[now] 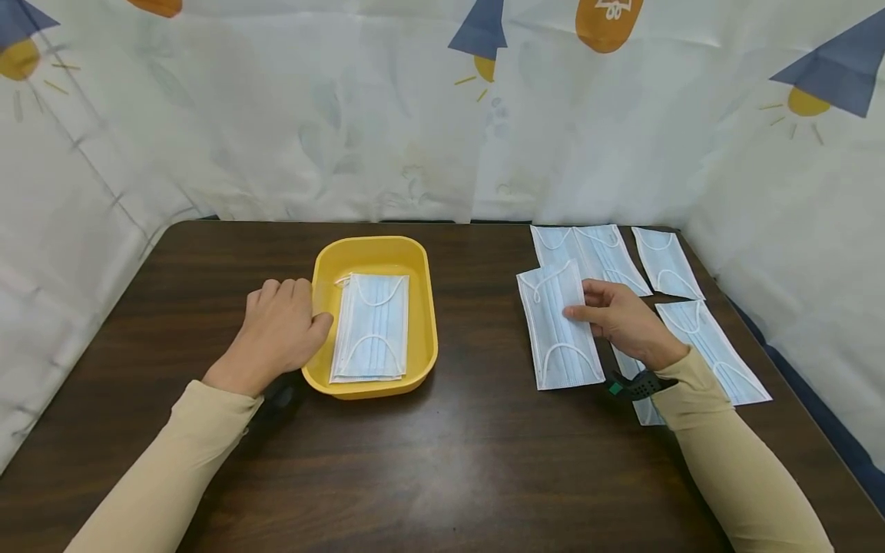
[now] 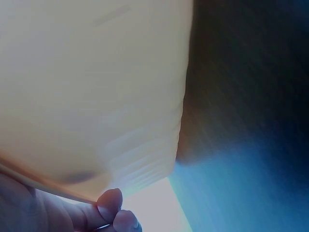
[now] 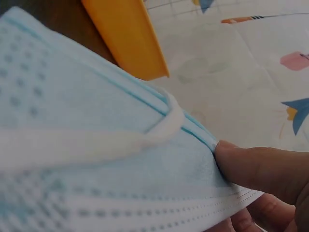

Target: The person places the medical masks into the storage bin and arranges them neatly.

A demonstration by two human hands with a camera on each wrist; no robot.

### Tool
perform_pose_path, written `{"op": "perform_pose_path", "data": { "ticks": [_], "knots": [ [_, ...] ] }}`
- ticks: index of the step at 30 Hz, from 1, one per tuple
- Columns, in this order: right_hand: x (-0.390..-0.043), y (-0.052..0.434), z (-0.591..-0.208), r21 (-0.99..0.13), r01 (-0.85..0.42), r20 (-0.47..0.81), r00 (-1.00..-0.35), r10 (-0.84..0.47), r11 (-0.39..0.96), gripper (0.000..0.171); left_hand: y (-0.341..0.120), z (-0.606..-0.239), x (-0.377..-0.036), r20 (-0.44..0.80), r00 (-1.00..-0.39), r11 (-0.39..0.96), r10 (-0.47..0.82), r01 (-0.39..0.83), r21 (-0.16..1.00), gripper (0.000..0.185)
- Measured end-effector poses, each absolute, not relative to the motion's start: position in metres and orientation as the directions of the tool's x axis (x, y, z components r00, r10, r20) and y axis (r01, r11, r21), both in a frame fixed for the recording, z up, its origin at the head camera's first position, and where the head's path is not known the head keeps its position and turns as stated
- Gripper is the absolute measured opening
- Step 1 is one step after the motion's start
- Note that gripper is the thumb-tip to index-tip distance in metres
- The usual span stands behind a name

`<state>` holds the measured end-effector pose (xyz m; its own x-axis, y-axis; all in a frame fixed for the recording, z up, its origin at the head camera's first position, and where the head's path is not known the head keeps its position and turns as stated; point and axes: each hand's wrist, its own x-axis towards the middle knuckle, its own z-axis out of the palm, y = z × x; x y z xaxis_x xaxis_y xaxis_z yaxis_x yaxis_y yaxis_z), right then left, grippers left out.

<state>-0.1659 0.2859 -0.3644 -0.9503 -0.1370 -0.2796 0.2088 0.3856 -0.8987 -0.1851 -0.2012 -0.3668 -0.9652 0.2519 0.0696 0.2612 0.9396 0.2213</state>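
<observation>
My left hand grips the left rim of a yellow plastic tub; in the left wrist view its fingertips curl at the rim. Inside the tub lies a small pile of light-blue face masks, ear loops on top. Over on the right, my right hand pinches another face mask by its right edge, thumb on the front face. The right wrist view shows this pinched mask close up, with its white ear loop and pleats.
More face masks lie around my right hand: overlapping ones behind it, one at the far right, one beside the wrist and one partly hidden under the hand. A patterned white curtain surrounds the dark wooden table.
</observation>
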Motion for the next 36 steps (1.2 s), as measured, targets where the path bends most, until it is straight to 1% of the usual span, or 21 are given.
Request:
{"op": "perform_pose_path", "data": {
  "ticks": [2, 14, 20, 27, 32, 36],
  "knots": [
    [-0.165, 0.285, -0.365, -0.902, 0.215, -0.283, -0.949, -0.137, 0.375, 0.053, -0.201, -0.367, -0.185, 0.072, -0.964, 0.939, 0.255, 0.265, 0.220, 0.031],
    [-0.162, 0.281, -0.361, -0.926, 0.208, -0.271, -0.947, -0.172, 0.314, 0.054, -0.200, -0.365, -0.185, 0.040, -0.969, 0.946, 0.244, 0.247, 0.210, 0.036],
    [-0.164, 0.275, -0.356, -0.938, 0.190, -0.253, -0.947, -0.197, 0.291, 0.048, -0.200, -0.365, -0.185, 0.038, -0.970, 0.948, 0.241, 0.244, 0.203, 0.037],
    [-0.170, 0.267, -0.351, -0.945, 0.172, -0.234, -0.949, -0.211, 0.277, 0.046, -0.201, -0.365, -0.185, 0.053, -0.968, 0.946, 0.246, 0.251, 0.203, 0.036],
    [-0.177, 0.256, -0.346, -0.951, 0.162, -0.222, -0.950, -0.219, 0.262, 0.040, -0.201, -0.364, -0.184, 0.055, -0.968, 0.946, 0.245, 0.251, 0.205, 0.034],
    [-0.182, 0.245, -0.340, -0.960, 0.157, -0.210, -0.950, -0.229, 0.232, 0.040, -0.201, -0.364, -0.184, 0.047, -0.969, 0.946, 0.244, 0.249, 0.208, 0.035]
  ]
}}
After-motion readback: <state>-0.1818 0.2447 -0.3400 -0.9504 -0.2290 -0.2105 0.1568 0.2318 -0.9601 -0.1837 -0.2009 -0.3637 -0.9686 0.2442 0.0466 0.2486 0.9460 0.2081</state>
